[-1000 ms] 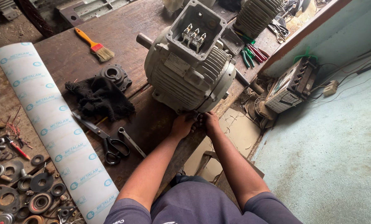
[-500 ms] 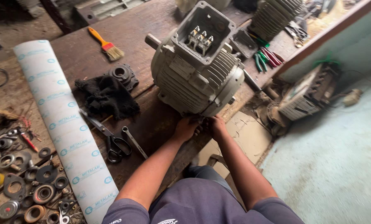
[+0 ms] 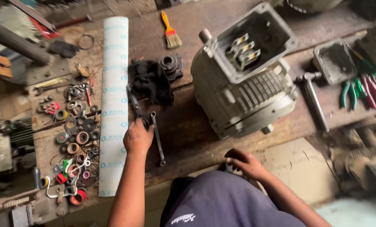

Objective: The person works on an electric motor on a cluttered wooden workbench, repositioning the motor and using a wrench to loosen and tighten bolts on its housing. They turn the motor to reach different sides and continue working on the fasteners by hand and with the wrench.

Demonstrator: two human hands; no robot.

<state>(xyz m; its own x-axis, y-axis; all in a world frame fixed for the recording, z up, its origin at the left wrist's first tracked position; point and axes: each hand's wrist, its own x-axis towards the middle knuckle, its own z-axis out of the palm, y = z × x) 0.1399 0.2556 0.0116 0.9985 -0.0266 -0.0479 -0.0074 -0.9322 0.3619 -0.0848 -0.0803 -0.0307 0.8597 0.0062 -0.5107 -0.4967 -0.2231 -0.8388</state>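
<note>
My left hand (image 3: 137,138) is closed over the handles of the black scissors (image 3: 134,105) lying on the dark wooden bench (image 3: 188,126). A long spanner (image 3: 157,138) lies just right of that hand. My right hand (image 3: 244,164) rests at the bench's front edge, fingers curled; whether it holds anything is hidden. A large grey electric motor (image 3: 242,80) with an open terminal box stands on the bench right of centre, apart from both hands. A black rag (image 3: 152,82) lies beyond the scissors.
A long white paper roll (image 3: 113,101) lies left of my left hand. Bearings, washers and small parts (image 3: 72,134) cover the far left. A paintbrush (image 3: 169,31), a hammer (image 3: 314,101), a box cover (image 3: 335,61) and pliers (image 3: 360,90) also lie on the bench.
Both hands left the motor's near end. My left hand moved left onto the scissors; my right hand dropped to the bench edge. The camera view swung over the bench.
</note>
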